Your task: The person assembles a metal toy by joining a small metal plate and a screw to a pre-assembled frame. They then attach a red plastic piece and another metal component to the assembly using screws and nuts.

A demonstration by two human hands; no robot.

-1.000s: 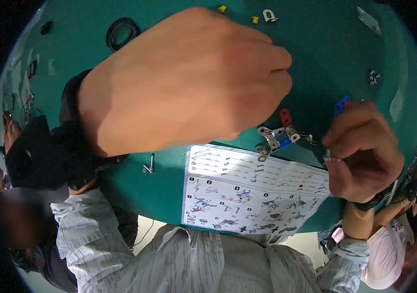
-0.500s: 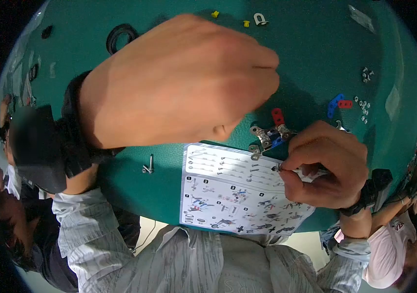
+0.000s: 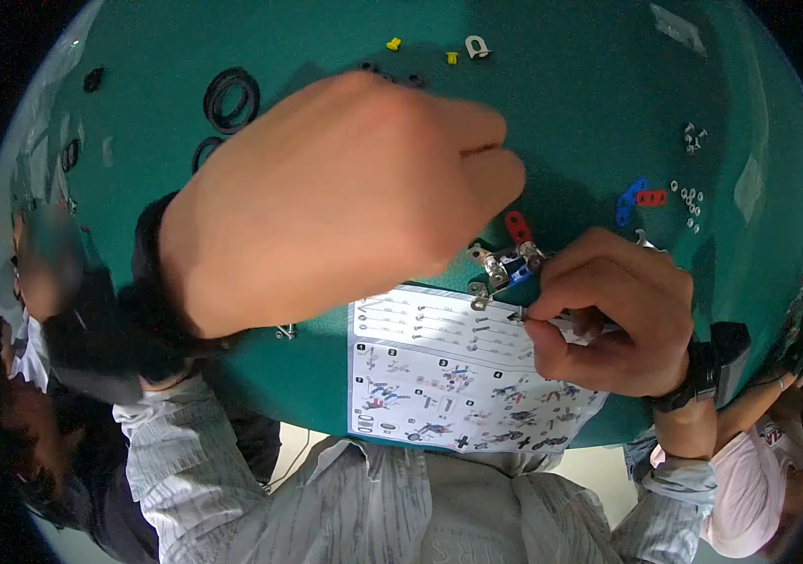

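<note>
My left hand [image 3: 345, 197] is large and near the camera, its back toward me and its fingers curled, so anything inside them is hidden. Between thumb and forefinger, my right hand [image 3: 613, 315] pinches a small metal screw [image 3: 517, 316] above the printed instruction sheet [image 3: 420, 371]. Just past the sheet's top edge lies a partly joined assembly [image 3: 507, 266] of metal brackets with blue parts, and a red strip [image 3: 517, 227] sticks up from it. The assembly sits between my two hands, nearer my right fingers.
Black rubber rings [image 3: 231, 100] lie at the upper left. Yellow pieces [image 3: 394, 44] and a white bracket [image 3: 478, 47] lie at the back. On the right are blue [image 3: 629, 201] and red strips, nuts [image 3: 690, 198] and screws [image 3: 694, 139]. Other people [image 3: 759, 489] sit at both sides.
My left hand has moved down and slightly left, uncovering more of the black rings and dark pieces at the back. My right hand keeps its pinch, with only a small shift in view.
</note>
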